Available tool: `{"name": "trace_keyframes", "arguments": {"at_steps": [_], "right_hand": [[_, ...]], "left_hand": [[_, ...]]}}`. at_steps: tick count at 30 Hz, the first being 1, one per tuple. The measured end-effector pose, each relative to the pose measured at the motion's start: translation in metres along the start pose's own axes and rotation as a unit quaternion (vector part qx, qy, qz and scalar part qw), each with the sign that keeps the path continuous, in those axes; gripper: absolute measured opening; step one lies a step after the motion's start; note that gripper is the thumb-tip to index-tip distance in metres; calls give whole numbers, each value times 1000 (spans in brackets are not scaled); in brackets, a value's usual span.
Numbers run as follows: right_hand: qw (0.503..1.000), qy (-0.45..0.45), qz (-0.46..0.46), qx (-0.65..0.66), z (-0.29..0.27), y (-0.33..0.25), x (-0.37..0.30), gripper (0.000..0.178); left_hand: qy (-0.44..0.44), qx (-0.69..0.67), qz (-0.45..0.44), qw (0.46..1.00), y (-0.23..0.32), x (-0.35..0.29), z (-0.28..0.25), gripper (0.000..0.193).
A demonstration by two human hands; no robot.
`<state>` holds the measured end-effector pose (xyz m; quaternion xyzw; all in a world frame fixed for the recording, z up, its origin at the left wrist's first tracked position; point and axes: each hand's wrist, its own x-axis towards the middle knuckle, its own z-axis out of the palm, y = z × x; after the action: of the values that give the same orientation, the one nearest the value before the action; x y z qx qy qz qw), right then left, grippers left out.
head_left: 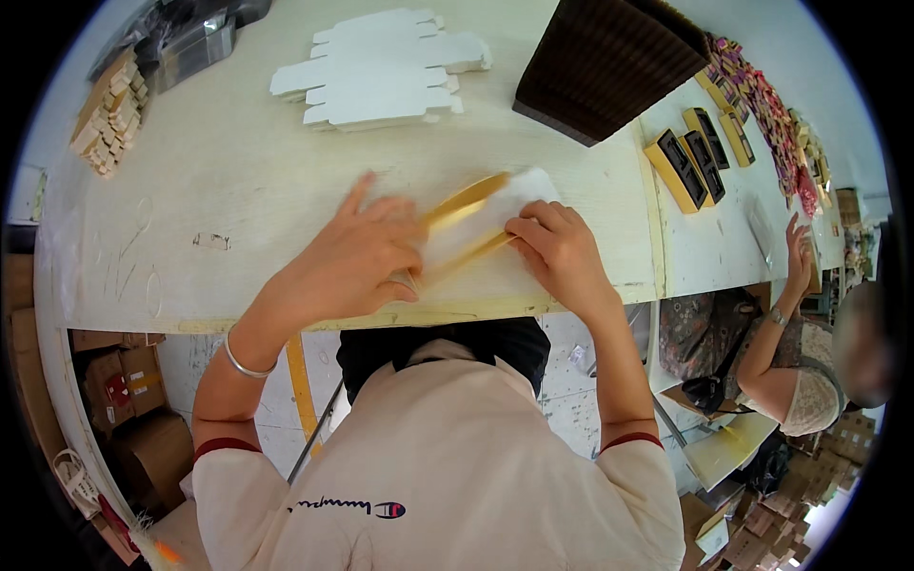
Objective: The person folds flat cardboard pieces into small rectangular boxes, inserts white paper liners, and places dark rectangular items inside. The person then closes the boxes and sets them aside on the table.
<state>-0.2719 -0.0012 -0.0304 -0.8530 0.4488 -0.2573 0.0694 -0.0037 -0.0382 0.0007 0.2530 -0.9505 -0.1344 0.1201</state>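
A partly folded carton (476,230), gold on its outside and white inside, is between my hands near the table's front edge. Its panels are blurred by motion. My right hand (564,249) pinches the carton's right side between thumb and bent fingers. At the carton's left end is my left hand (364,249), palm down, one finger pointing up and away. Its fingers are smeared, so whether they grip the card cannot be made out. A silver bangle circles my left wrist.
Flat white carton blanks (376,71) lie stacked at the far side. A tall stack of dark brown trays (609,67) stands right of them. Gold boxes with black inserts (678,171) sit farther right. Wooden-coloured pieces (112,119) lie far left. Another person's hand (798,252) reaches over the table's right end.
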Motion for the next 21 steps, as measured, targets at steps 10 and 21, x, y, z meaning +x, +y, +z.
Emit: {"name": "trace_keyframes", "arguments": {"at_steps": [10, 21], "right_hand": [[988, 23, -8, 150, -2, -52, -12, 42], [989, -52, -98, 92, 32, -24, 4, 22]], "left_hand": [[92, -78, -88, 989, 25, -17, 37, 31], [80, -146, -83, 982, 12, -14, 40, 27]]}}
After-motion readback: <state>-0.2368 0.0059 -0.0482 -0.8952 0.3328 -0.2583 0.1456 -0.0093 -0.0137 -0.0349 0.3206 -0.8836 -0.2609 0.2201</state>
